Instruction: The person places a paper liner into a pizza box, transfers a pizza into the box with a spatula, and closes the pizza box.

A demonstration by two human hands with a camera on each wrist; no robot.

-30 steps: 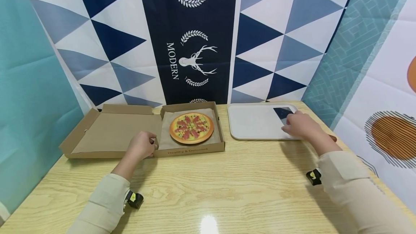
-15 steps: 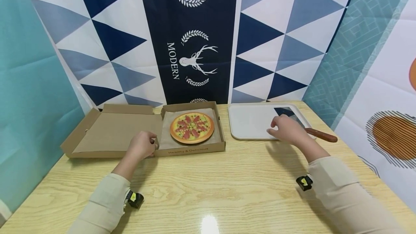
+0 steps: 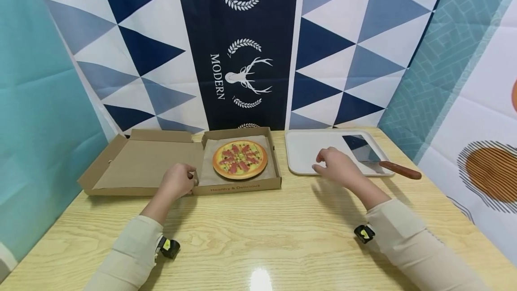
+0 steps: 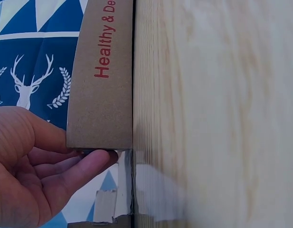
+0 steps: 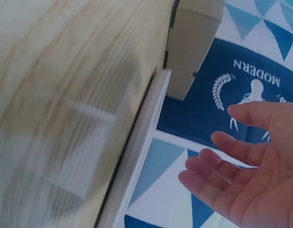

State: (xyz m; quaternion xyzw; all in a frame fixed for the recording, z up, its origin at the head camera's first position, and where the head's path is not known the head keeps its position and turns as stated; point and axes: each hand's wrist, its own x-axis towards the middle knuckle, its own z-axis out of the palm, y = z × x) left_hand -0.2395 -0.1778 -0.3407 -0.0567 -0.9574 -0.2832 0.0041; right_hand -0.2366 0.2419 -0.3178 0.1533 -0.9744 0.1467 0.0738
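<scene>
The open pizza box (image 3: pixel 262 184) sits on the counter (image 3: pixel 266 228), its lid (image 3: pixel 149 165) laid out to the left, and inside it a round pizza (image 3: pixel 240 160) rests on a paper sheet (image 3: pixel 207 172). The left hand (image 3: pixel 179 179) pinches the box at its front left corner, thumb and fingers closed round the end of the front wall. To the right of the box, the right hand (image 3: pixel 339 165) is held above the near edge of a white tray (image 3: pixel 308 152), fingers loosely bent and well parted. Farther right of the box, a spatula (image 3: pixel 363 151) lies with its shiny blade on that tray, brown handle (image 3: pixel 400 170) reaching past the rim. Patterned cloth (image 3: pixel 246 26) hangs behind the box.
</scene>
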